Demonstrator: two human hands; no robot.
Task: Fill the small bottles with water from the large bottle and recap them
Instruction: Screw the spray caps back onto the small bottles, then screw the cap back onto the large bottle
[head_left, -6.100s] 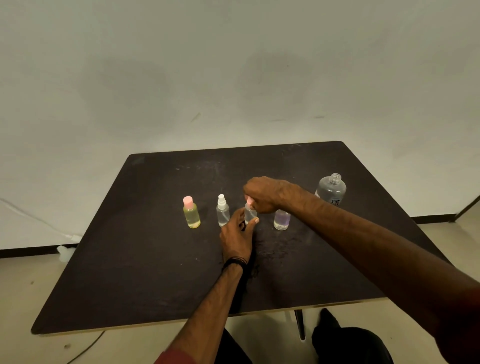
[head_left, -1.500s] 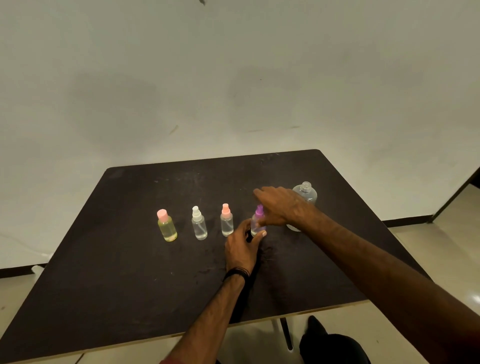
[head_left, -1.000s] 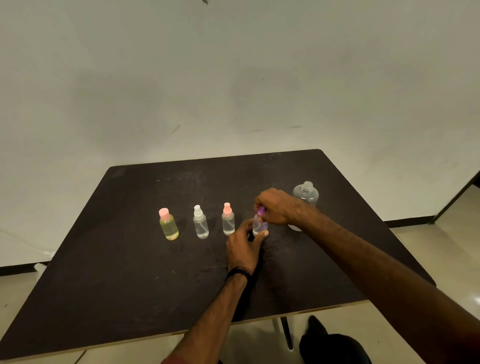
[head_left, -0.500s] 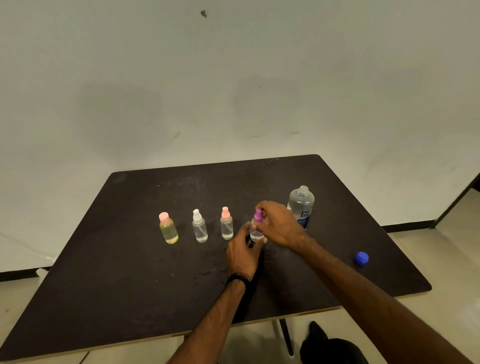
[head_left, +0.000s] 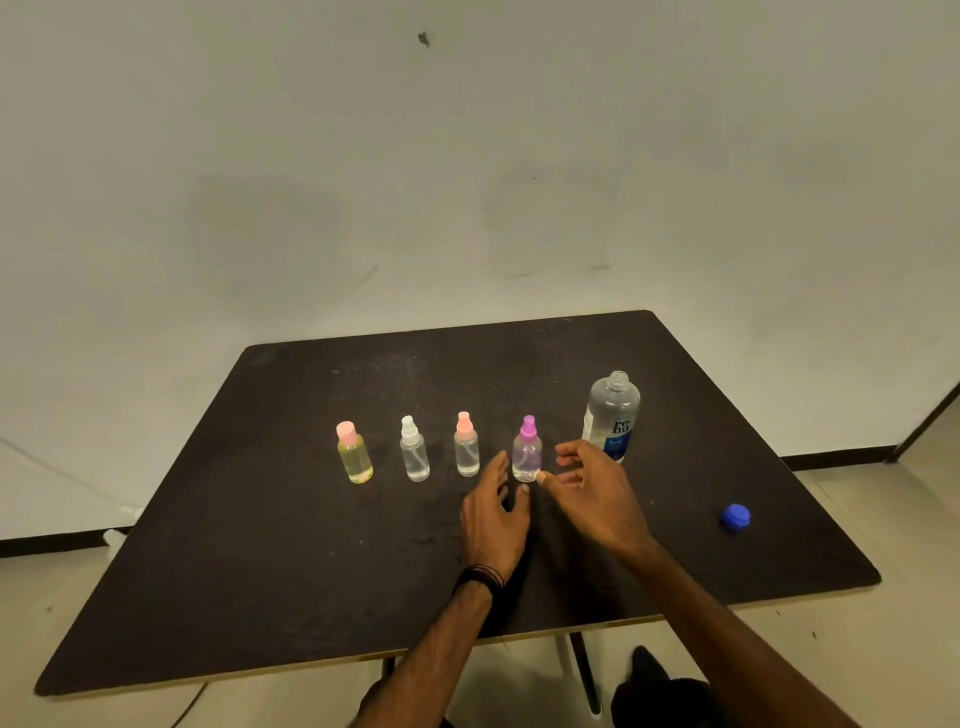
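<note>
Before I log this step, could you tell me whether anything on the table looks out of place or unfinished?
One thing: the large bottle stands open, its neck bare, while its blue cap lies apart near the table's right edge. All four small bottles stand upright and capped in a row; no spill shows. Both hands are open beside the purple-capped bottle.

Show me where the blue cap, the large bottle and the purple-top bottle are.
Blue cap (head_left: 734, 517): head view, on its top face.
Large bottle (head_left: 613, 421): head view, on its label.
Purple-top bottle (head_left: 527, 454): head view, on its clear body below the purple top.
</note>
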